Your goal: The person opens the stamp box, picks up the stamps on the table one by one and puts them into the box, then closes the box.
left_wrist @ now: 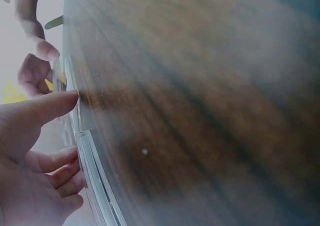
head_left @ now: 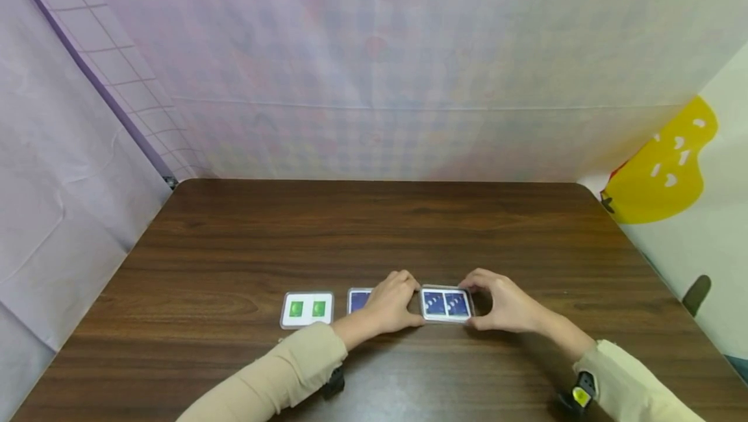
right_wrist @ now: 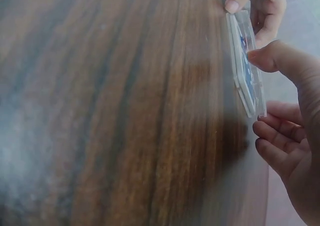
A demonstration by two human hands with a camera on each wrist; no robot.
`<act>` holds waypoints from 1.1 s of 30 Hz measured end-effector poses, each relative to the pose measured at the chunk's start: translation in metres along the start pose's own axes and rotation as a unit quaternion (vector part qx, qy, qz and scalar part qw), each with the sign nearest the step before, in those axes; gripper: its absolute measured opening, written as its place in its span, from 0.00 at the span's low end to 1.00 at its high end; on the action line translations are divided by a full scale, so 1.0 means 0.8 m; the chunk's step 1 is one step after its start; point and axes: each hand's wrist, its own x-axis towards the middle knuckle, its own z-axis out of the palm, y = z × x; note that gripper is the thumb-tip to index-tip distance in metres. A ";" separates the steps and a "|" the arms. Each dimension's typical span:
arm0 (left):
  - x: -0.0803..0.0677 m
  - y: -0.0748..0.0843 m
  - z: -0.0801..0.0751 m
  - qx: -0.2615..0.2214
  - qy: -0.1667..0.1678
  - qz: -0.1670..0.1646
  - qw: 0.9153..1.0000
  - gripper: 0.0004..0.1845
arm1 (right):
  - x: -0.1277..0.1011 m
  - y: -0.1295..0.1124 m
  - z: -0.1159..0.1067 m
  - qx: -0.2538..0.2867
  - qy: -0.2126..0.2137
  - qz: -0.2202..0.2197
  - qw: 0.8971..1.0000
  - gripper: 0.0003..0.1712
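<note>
In the head view a card with two dark blue moon-phase pictures (head_left: pixel 445 304) lies between the hands, under a clear plastic card cover (right_wrist: pixel 257 81). My right hand (head_left: pixel 505 302) pinches the cover's right side, thumb at the near corner and fingers at the far one. At the left side, my left hand (head_left: pixel 390 304) grips it likewise between thumb and fingers. The cover stands slightly tilted off the card in the right wrist view. Beneath the left hand a second blue card (head_left: pixel 358 299) is mostly hidden. Farther left lies a card with two green pictures (head_left: pixel 308 310).
The cards lie in a row on a dark brown wooden table (head_left: pixel 374 234). A pale checked curtain (head_left: pixel 374 71) hangs behind it, and white cloth (head_left: pixel 52 149) lines the left side. At right, a yellow decoration (head_left: pixel 660 175) is on the wall.
</note>
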 end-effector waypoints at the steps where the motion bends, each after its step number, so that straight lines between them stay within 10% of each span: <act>1: 0.000 0.000 0.000 -0.001 0.000 0.000 1.000 0.30 | -0.001 0.001 0.000 -0.001 -0.001 -0.001 1.000 0.27; 33: 0.005 0.002 -0.002 -0.007 -0.003 -0.009 1.000 0.30 | 0.008 -0.005 0.000 -0.011 -0.075 0.054 0.996 0.28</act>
